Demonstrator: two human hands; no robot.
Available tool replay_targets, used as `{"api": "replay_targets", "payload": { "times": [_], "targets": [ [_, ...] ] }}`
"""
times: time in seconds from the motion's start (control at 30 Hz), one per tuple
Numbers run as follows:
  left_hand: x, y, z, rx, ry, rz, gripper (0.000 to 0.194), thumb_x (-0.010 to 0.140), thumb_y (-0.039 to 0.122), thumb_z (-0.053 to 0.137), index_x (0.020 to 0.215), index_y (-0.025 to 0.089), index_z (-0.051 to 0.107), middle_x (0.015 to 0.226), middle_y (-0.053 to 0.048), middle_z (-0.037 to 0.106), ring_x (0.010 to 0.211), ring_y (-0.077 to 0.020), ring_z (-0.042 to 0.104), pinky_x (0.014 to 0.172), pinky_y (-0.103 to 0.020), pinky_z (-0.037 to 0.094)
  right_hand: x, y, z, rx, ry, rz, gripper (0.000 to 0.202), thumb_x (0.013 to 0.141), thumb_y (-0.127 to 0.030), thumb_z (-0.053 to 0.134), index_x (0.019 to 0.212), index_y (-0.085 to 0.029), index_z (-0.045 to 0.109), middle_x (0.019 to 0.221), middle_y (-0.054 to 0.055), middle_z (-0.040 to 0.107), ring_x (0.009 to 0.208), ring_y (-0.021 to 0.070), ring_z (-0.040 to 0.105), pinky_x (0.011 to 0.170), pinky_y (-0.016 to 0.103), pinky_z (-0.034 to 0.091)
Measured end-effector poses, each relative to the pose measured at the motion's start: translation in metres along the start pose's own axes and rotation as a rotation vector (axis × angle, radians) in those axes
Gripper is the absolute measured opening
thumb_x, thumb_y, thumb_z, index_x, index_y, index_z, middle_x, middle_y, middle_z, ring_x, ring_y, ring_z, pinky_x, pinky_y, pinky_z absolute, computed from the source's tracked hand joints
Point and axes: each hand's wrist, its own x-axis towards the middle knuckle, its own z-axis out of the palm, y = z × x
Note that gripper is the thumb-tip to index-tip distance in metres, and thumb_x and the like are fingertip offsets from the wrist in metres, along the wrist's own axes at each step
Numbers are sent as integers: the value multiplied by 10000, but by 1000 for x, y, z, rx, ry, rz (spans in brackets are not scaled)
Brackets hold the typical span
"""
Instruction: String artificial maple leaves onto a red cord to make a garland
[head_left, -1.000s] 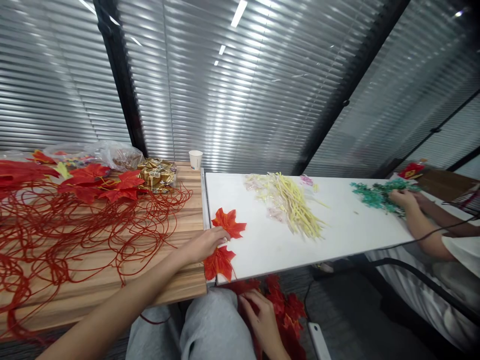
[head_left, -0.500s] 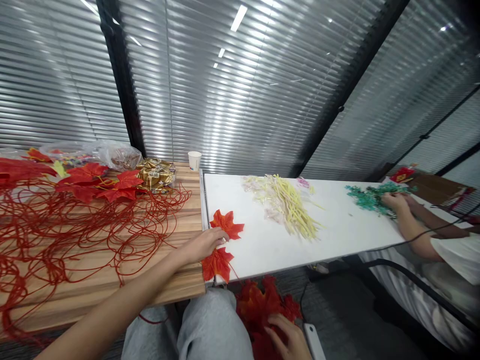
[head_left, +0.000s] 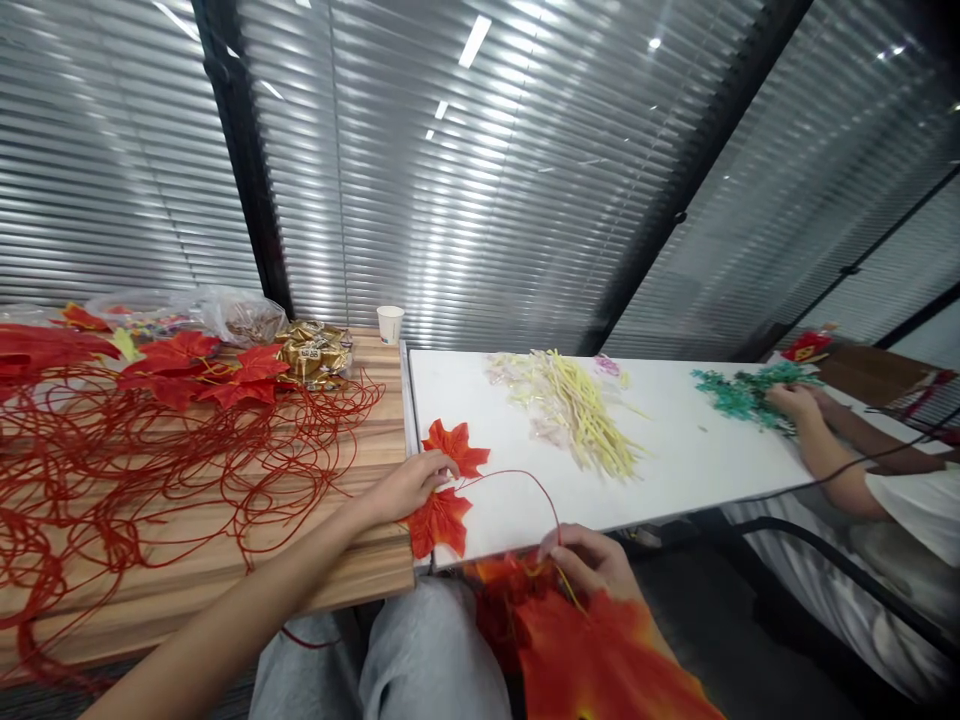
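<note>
Two orange-red maple leaves lie at the seam of the tables, one leaf [head_left: 457, 447] behind my left hand [head_left: 420, 485] and one leaf [head_left: 441, 522] in front of it. The fingers of my left hand are pinched between them on the stems. My right hand [head_left: 589, 560] is closed on the stem of a large red-orange leaf [head_left: 592, 655], raised near the table's front edge. A thin red cord [head_left: 517, 472] arcs over the white table from the leaves by my left hand to my right fingers. More red leaves [head_left: 499, 610] hang below the edge.
Tangled red cords [head_left: 187, 460] and red leaves cover the wooden table [head_left: 367, 590]. Behind are gold packets [head_left: 315, 352] and a paper cup [head_left: 390, 325]. Yellow strips [head_left: 589, 415] lie on the white table [head_left: 487, 520]. At right, another person's hands [head_left: 795, 405] touch green foliage [head_left: 739, 393].
My right hand has risen from the leaves below the table to its front edge, bringing up a large leaf. The red cord now arches over the white table. My left hand stays nearly in place.
</note>
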Motion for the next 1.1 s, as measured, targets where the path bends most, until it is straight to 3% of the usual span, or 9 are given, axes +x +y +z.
{"api": "replay_targets", "payload": {
  "times": [0.13, 0.27, 0.43, 0.6, 0.73, 0.9, 1.03, 1.1],
  "targets": [
    [0, -3, 2, -6, -10, -7, 199, 851, 152, 373, 943, 154, 549, 922, -52, 587, 855, -148, 521, 794, -265, 398, 17, -11, 17, 46, -47, 80, 324, 698, -468, 616, 675, -145, 603, 628, 48, 610, 582, 149, 560, 545, 248, 450],
    [0, -1, 1, 5, -10, -26, 191, 848, 153, 383, 932, 148, 554, 924, -57, 593, 854, -151, 522, 790, -264, 400, 13, -14, 23, 8, -31, 91, 278, 700, -419, 636, 742, -144, 630, 674, 43, 626, 603, 140, 563, 560, 231, 452],
    [0, -1, 1, 5, 6, -7, 223, 853, 139, 353, 953, 152, 552, 925, -56, 588, 862, -154, 518, 786, -265, 397, -1, -5, 7, -66, 9, 105, 275, 716, -400, 627, 827, -150, 652, 752, 57, 654, 684, 170, 588, 620, 248, 467],
    [0, 1, 0, -34, 13, -28, 231, 856, 153, 359, 959, 148, 565, 935, -60, 595, 871, -153, 524, 798, -266, 398, -16, 11, -12, -281, -81, 102, 288, 784, -406, 543, 751, -144, 659, 728, 58, 648, 683, 176, 576, 628, 252, 453],
    [1, 5, -4, -77, 26, -34, 230, 863, 175, 367, 960, 148, 574, 953, -60, 601, 890, -153, 527, 805, -262, 395, -23, 24, -14, -368, -75, 85, 264, 795, -384, 528, 755, -157, 656, 726, 51, 648, 686, 176, 573, 630, 252, 438],
    [1, 10, -7, -107, 57, -30, 234, 873, 221, 373, 966, 154, 577, 931, -57, 603, 857, -150, 529, 782, -259, 400, -15, 12, 6, -351, -123, 41, 244, 803, -364, 520, 803, -159, 652, 690, 34, 628, 657, 161, 559, 614, 250, 429],
    [0, 13, -6, -140, 67, -21, 225, 869, 232, 391, 967, 154, 577, 939, -56, 605, 849, -149, 531, 776, -259, 408, 6, -7, 32, -232, -123, -4, 309, 816, -343, 507, 1053, -160, 583, 682, 6, 587, 624, 129, 536, 599, 234, 435],
    [-1, 13, -4, -151, 69, -17, 223, 867, 228, 397, 975, 154, 577, 949, -57, 607, 859, -148, 534, 785, -262, 410, 19, -11, 44, -197, -93, -42, 334, 806, -341, 519, 1082, -159, 571, 705, 10, 578, 624, 122, 525, 578, 224, 436]
  ]
}}
